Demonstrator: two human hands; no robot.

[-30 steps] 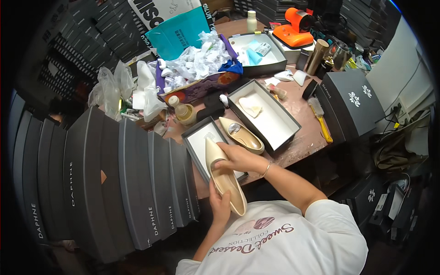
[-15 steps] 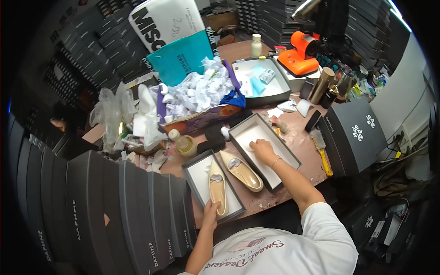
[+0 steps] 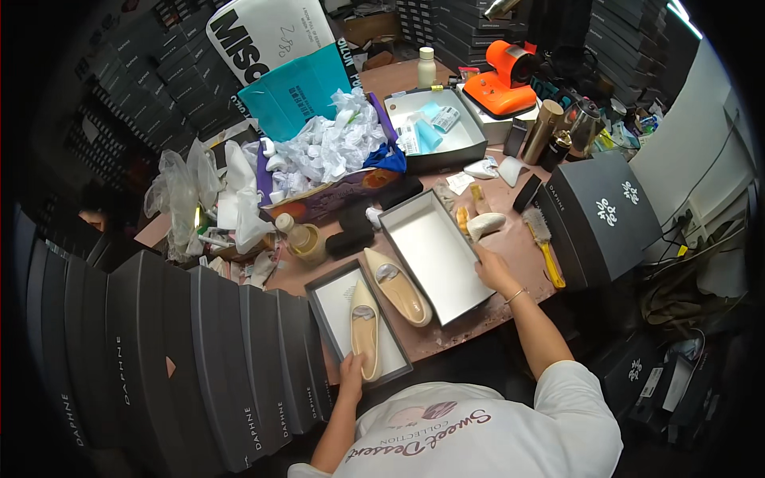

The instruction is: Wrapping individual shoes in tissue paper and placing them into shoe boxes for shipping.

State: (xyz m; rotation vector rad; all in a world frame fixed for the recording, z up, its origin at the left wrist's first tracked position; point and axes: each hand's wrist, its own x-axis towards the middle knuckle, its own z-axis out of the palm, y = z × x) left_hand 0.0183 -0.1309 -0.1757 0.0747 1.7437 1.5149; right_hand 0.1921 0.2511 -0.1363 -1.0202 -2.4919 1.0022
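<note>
And down at half past five, here it is: a white shirt point(image 3: 510, 446), short-sleeved, soft folds running across it! Look at the print point(image 3: 439, 410) on the front: a dark plum striped shape next to a paler pink one, then a line of small capitals, then, on the six o'clock side, big curling script in muted purple, all of it upside down from up here. Round to half past four, the right sleeve point(image 3: 578, 406), wide, plain white, ending above the elbow; at half past six, just a corner of the left sleeve point(image 3: 305, 472). Toward four o'clock, a thin, pale bracelet point(image 3: 516, 295) circles the wrist of the bare right hand point(image 3: 496, 269)!
</note>
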